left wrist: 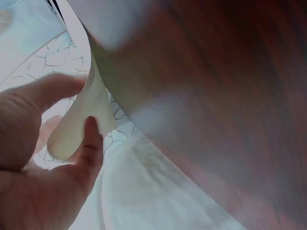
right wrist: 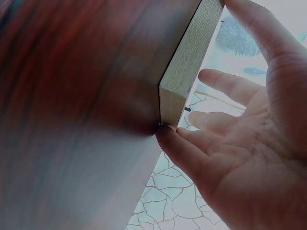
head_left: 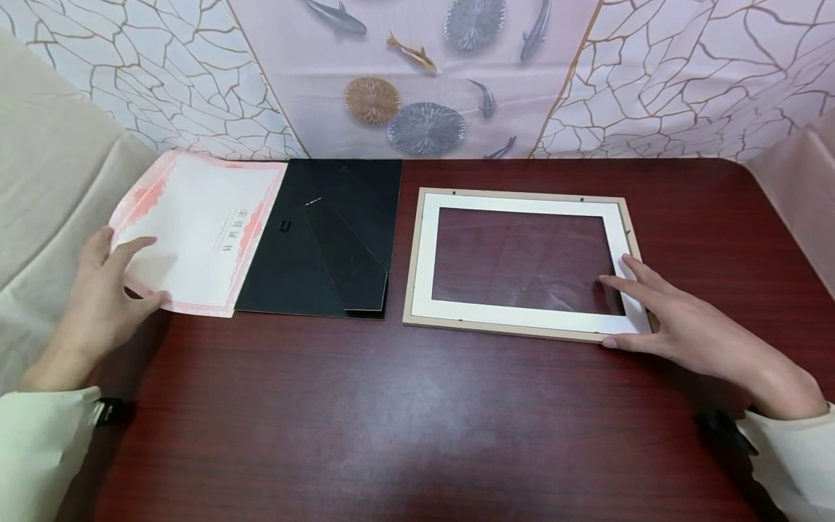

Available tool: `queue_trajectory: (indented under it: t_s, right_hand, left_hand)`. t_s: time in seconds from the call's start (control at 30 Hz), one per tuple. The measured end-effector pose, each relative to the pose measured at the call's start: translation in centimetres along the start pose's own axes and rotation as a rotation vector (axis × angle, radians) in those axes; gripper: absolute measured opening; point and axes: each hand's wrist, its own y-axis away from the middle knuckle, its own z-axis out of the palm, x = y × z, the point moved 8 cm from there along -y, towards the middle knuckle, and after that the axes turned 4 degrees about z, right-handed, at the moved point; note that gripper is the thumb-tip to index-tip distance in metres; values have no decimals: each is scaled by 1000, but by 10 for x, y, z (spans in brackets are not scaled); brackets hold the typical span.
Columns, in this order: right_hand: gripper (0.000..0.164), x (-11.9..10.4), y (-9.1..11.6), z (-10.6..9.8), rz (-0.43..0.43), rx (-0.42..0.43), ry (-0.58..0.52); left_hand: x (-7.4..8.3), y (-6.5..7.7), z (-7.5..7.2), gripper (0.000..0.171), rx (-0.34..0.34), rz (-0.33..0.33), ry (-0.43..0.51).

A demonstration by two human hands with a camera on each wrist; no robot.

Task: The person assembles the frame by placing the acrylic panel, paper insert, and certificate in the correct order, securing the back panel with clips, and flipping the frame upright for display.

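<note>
At the far left lies a pink-bordered paper certificate (head_left: pixel 196 225), its left side lifted and curled. My left hand (head_left: pixel 107 293) holds it by that near-left edge; in the left wrist view the paper (left wrist: pixel 76 124) bends between thumb and fingers. Beside it, partly under the certificate, a black frame backboard (head_left: pixel 287 268) lies with its folded stand upward. To the right is a light wooden picture frame (head_left: pixel 515 330) with a white mat (head_left: pixel 522 310) around a clear pane. My right hand (head_left: pixel 678 322) rests with spread fingers at the frame's near-right corner, which shows in the right wrist view.
The dark red wooden table (head_left: pixel 417 420) carries everything. A patterned cloth backdrop (head_left: pixel 424 72) stands along its back edge. Pale fabric (head_left: pixel 52 167) borders the left side, and pinkish fabric (head_left: pixel 799 188) the right.
</note>
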Motion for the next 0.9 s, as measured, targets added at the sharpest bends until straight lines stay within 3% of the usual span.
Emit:
queue_trajectory:
  t_s: [0.1,0.17,0.23,0.37,0.47,0.57,0.73,0.8,0.9]
  right_hand:
    - [88,1,0,1,5,-5,0]
    - [88,1,0,1,9,-9,0]
    - [88,1,0,1,11,-11,-1]
    - [88,0,-1,0,7,-15,-2]
    - [88,-2,-1,0,5,-15,0]
    - [87,-3,-1,0,6,-13,2]
    - [87,-3,0,0,5,-10,2]
    - [87,-3,0,0,1,-9,0]
    - [86,-1,1,0,-8,-11,-9]
  left_hand:
    - [7,1,-10,85,112,-8,9]
    - [10,2,-15,93,164,-48,10]
    - [9,3,-18,101,187,-128,20]
    - [1,12,-24,113,223,-348,74]
    - [-2,19,-28,110,295,-423,150]
    - [-1,22,-32,104,353,-430,200]
    - [1,28,-35,102,392,-485,273]
    - [6,29,-36,92,420,-458,265]
    - [15,29,-37,63,458,-387,242]
